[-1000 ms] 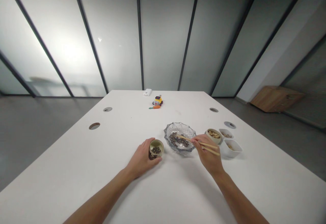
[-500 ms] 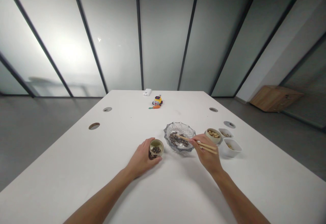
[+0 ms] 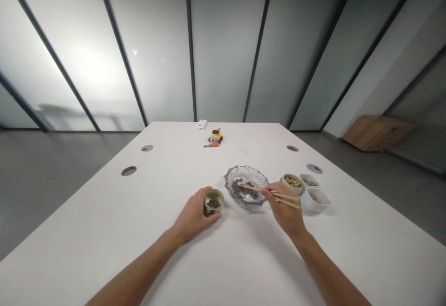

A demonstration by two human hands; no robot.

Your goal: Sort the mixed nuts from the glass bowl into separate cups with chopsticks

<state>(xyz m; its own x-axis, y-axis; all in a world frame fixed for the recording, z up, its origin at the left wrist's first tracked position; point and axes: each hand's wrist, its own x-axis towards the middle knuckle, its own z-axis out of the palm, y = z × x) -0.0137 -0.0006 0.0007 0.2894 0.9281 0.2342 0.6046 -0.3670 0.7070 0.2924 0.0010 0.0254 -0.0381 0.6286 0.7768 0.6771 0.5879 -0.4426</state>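
Note:
My left hand is wrapped round the side of a small pale ceramic cup with dark writing on it. Several dark beans or seeds lie at the bottom of the cup. In my right hand I hold a pair of wooden chopsticks, slanting left into a clear glass bowl with a scalloped rim. Dark striped seeds cover part of the bowl's floor, and the chopstick tips are among them. Whether the tips pinch a seed is too small to tell.
Right of my right hand stand a round cup of peanuts and two white dishes, one behind and one nearer. Farther back are a yellow toy car, an orange toy carrot and a white box. Round holes pierce the tabletop.
My right hand and the chopsticks have shifted only slightly, with the tips staying among the seeds in the bowl. The left hand keeps its hold on the cup.

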